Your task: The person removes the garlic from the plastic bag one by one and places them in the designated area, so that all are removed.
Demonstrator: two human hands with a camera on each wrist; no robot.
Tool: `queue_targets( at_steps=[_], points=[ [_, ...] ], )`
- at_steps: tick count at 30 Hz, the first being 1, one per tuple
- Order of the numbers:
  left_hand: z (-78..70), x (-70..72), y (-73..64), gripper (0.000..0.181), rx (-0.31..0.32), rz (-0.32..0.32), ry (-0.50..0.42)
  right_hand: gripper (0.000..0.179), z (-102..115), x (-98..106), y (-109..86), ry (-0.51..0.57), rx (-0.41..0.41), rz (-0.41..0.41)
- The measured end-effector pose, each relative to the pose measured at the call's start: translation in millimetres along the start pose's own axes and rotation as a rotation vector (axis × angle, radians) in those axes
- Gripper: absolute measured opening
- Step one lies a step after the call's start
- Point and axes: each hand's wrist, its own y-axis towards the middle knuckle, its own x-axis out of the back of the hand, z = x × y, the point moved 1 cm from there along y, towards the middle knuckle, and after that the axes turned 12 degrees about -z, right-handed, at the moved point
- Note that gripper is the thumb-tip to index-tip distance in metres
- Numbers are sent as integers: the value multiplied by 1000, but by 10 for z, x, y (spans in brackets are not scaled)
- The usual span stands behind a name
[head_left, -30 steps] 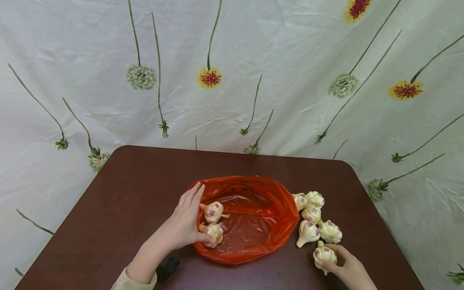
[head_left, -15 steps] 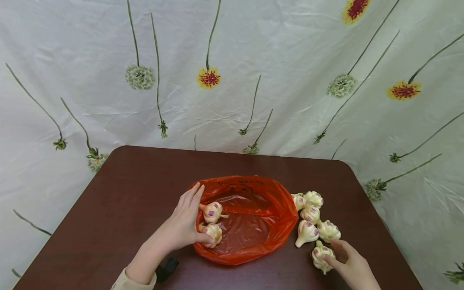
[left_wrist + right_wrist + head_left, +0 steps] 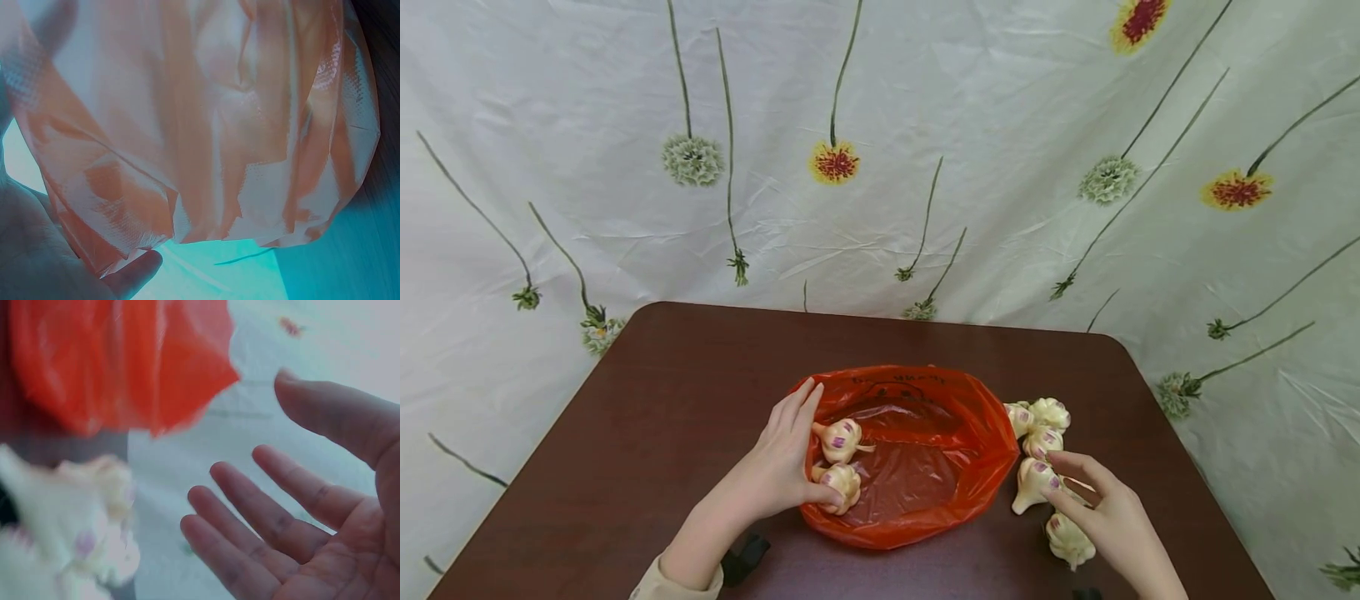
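Observation:
A red plastic bag [image 3: 917,492] lies with its mouth spread wide on the table. My left hand [image 3: 778,458] holds its left rim, the thumb hooked over the edge and the fingers along the outside; in the left wrist view the bag's wall [image 3: 206,125] fills most of the frame. Two garlic bulbs [image 3: 841,439] rest inside, near that hand. Right of the bag sits a cluster of several garlic bulbs [image 3: 1033,483]. Over it hovers my right hand [image 3: 1108,508], thumb and fingers apart. In the right wrist view its fingers [image 3: 275,522] are spread with nothing between them.
The dark brown table [image 3: 700,358] has rounded far corners. Behind it hangs a pale cloth [image 3: 880,225] printed with flowers. A small black object [image 3: 747,558] lies by my left wrist. One garlic bulb [image 3: 1069,540] sits nearest the front, beneath my right hand.
My right hand has let go of the front garlic bulb and moved up and left over the cluster. The left hand and the bag have stayed in place.

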Motion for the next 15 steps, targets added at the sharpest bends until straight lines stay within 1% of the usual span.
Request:
queue_targets(
  at_steps=[3, 5, 8, 15],
  points=[
    [8, -9, -4, 133, -3, -2, 5, 40, 161, -61, 29, 72, 34, 2],
    [12, -14, -6, 133, -7, -6, 7, 39, 266, -112, 54, 110, 77, 14],
    [15, -17, -10, 133, -9, -12, 5, 39, 431, -198, 96, 174, 132, 54],
    [20, -24, -17, 134, -9, -8, 0, 38, 807, -438, 205, 218, 275, 138]
  ],
)
